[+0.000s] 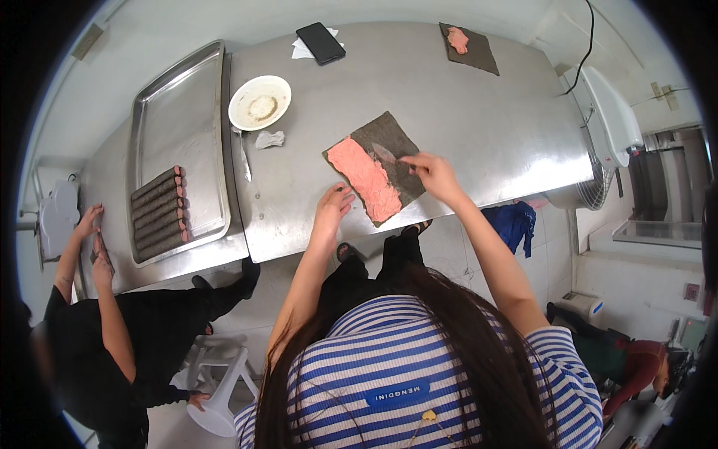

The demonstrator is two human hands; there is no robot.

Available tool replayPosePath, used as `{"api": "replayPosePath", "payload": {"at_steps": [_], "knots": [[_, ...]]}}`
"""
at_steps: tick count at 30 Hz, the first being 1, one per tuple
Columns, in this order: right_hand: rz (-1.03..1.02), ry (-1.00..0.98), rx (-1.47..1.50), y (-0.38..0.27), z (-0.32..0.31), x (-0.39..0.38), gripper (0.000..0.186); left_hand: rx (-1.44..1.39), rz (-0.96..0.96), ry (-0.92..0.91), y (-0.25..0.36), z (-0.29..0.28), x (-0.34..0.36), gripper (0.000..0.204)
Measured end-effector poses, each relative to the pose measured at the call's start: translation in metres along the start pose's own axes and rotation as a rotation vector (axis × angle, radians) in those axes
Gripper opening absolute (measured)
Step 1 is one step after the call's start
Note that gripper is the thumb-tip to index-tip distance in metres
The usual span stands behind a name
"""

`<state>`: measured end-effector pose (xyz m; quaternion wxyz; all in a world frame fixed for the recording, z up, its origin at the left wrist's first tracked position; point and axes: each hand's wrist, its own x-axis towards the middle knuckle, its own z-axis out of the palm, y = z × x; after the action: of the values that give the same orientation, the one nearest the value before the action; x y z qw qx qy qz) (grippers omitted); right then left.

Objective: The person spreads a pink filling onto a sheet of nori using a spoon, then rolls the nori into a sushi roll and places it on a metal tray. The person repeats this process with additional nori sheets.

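Note:
A dark seaweed sheet [390, 135] lies at a slant on the steel table in front of me. Pink paste [365, 178] covers a wide band along its left and near side. My right hand [437, 176] grips a small spreading knife [384, 154], its blade over the bare part of the sheet beside the paste. Fingers apart, my left hand [334, 206] rests at the sheet's near left edge, holding nothing. At the far right, a second seaweed sheet [479, 55] carries a lump of pink paste [458, 41].
Left of me, a metal tray [176, 97] holds several seaweed rolls [158, 213]. Near it are a white bowl [260, 103], a spoon [245, 157] and a crumpled tissue [270, 139]. A phone [321, 43] lies farther back. A co-worker's hands [97, 247] work beside the tray.

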<state>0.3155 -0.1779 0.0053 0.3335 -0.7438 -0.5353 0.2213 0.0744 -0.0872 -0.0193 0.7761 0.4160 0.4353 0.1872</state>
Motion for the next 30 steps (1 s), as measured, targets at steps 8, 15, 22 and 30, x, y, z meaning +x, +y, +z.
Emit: {"api": "replayPosePath", "payload": {"at_steps": [8, 15, 22, 30], "knots": [[-0.056, -0.262, -0.033, 0.036, 0.003, 0.093, 0.036, 0.784, 0.5, 0.35, 0.022, -0.019, 0.053, 0.038], [-0.225, -0.483, -0.21, 0.027, -0.014, 0.11, 0.037, 0.958, 0.662, -0.01, 0.081, 0.017, 0.101, 0.045], [-0.234, -0.587, -0.262, 0.03, -0.031, 0.087, 0.038, 1.158, 0.544, -0.087, 0.076, 0.032, 0.126, 0.044], [-0.308, -0.677, -0.295, 0.031, -0.046, 0.058, 0.04, 1.23, 0.509, -0.094, 0.08, 0.037, 0.127, 0.046]]}}
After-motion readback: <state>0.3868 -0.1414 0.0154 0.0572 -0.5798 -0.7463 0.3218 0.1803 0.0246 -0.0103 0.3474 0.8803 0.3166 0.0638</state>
